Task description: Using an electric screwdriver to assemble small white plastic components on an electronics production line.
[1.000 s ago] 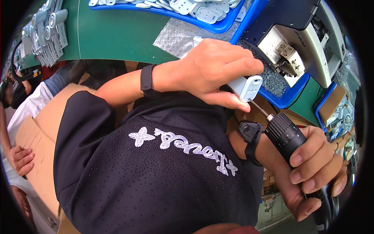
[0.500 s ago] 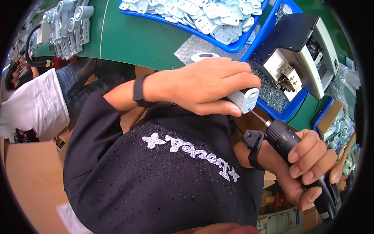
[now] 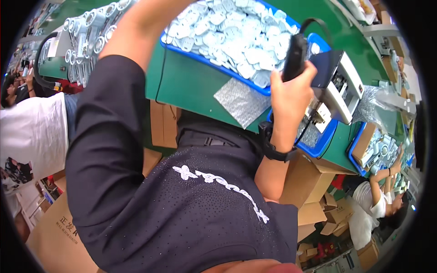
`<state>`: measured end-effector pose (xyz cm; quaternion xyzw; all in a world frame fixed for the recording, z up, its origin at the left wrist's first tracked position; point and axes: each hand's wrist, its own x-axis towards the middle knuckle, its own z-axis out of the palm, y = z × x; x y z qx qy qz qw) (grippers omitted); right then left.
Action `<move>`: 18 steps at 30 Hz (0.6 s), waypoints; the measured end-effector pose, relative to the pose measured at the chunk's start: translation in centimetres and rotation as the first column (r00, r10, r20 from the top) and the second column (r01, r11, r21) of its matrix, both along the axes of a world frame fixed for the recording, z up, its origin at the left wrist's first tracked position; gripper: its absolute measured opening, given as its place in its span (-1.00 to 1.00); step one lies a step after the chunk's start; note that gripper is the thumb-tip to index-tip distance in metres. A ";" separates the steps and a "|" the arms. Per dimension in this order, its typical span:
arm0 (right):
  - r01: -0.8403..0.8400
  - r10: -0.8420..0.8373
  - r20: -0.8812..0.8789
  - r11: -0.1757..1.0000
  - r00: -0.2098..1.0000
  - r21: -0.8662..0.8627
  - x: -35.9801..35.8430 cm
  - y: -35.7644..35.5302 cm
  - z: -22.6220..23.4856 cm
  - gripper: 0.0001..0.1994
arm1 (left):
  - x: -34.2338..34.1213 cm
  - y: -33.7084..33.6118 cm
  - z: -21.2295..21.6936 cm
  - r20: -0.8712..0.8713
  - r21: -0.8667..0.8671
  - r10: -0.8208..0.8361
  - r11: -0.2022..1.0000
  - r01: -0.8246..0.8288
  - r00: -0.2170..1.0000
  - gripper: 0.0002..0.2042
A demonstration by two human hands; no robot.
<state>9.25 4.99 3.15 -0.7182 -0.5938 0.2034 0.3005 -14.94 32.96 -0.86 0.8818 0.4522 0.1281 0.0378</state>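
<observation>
Black screwdriver — slim, corded — right hand grip closed round it; left hand unseen.

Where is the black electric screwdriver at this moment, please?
In the head view, upper right: the right hand grips the black screwdriver above the blue tray of pale parts, beside the white machine.

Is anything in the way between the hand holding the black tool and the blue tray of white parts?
Nothing visible. The right hand grips the black tool right beside the blue tray of white parts.
</observation>
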 end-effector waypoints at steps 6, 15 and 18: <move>0.014 0.005 0.126 0.988 0.992 -0.153 -1.1 1.6 -2.4 -0.44 | 0.5 -3.2 -0.5 0.201 0.104 -0.056 0.994 0.035 0.978 -0.64; -0.075 0.047 -0.257 0.992 0.965 -0.101 -0.5 2.4 -2.5 -0.55 | -9.9 -29.1 1.2 0.503 0.379 0.587 0.510 -0.772 0.635 -0.64; -0.108 0.076 -0.364 0.992 0.928 -0.067 -0.3 2.1 -1.9 -0.55 | -14.3 -36.6 -3.6 0.231 0.555 0.935 0.101 -0.826 0.270 -0.57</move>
